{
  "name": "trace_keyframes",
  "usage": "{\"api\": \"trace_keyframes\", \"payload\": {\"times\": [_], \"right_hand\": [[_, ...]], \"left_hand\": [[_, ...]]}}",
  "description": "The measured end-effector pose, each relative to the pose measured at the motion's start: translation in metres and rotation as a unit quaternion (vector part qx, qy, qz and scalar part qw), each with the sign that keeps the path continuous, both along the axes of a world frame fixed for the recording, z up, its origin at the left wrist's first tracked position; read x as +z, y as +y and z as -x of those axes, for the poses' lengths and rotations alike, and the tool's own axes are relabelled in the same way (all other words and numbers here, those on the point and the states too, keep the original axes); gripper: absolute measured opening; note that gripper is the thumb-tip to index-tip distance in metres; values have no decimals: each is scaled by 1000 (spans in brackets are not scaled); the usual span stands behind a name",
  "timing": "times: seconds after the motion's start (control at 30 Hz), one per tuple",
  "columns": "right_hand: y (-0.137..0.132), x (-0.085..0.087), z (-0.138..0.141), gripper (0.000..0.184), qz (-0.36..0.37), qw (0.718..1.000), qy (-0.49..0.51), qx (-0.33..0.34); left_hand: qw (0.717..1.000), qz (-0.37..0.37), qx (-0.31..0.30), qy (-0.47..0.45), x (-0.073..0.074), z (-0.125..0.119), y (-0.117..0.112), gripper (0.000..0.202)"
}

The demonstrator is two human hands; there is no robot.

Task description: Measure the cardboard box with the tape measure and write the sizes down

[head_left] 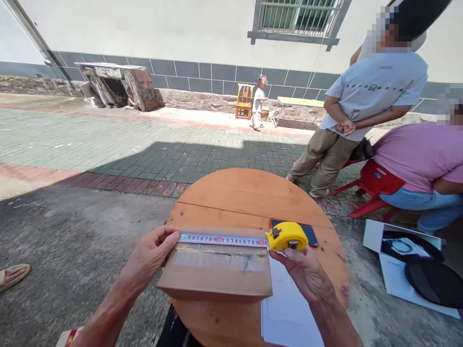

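A taped brown cardboard box (pixel 217 274) lies on a round wooden table (pixel 249 197). A white tape blade (pixel 222 239) is stretched along the box's far edge. My left hand (pixel 152 253) pinches the blade's end at the box's left corner, fingers closed. At the right corner, my right hand (pixel 304 272) grips the yellow tape measure case (pixel 287 236). A dark phone (pixel 307 231) lies just behind the case. White paper (pixel 285 308) lies under my right wrist.
A person in a pink shirt sits on a red chair (pixel 376 185) at the right. Another person (pixel 365 106) stands beside them, hands behind the back. A white sheet with black discs (pixel 415 265) lies on the ground. A child (pixel 258 102) stands by a yellow chair far off.
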State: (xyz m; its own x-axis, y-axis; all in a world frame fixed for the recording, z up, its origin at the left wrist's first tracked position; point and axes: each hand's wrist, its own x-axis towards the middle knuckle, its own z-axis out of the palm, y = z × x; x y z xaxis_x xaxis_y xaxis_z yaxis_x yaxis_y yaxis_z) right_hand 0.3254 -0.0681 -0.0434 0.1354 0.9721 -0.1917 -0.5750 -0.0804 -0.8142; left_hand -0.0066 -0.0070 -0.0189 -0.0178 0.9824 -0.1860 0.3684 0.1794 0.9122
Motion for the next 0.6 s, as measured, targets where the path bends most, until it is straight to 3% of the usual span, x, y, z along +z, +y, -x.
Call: {"api": "trace_keyframes", "payload": {"times": [0.13,0.37,0.6], "right_hand": [[-3,-1,-1,32,2,1000,-3,0],[-5,-6,-3,41,11,1000,8,3],[-4,-11,-7,39,30,1000,2,-5]], "left_hand": [[1000,7,20,8,0,-1,1,47],[997,4,60,38,0,-4,2,48],[998,3,44,49,-3,0,4,45]]}}
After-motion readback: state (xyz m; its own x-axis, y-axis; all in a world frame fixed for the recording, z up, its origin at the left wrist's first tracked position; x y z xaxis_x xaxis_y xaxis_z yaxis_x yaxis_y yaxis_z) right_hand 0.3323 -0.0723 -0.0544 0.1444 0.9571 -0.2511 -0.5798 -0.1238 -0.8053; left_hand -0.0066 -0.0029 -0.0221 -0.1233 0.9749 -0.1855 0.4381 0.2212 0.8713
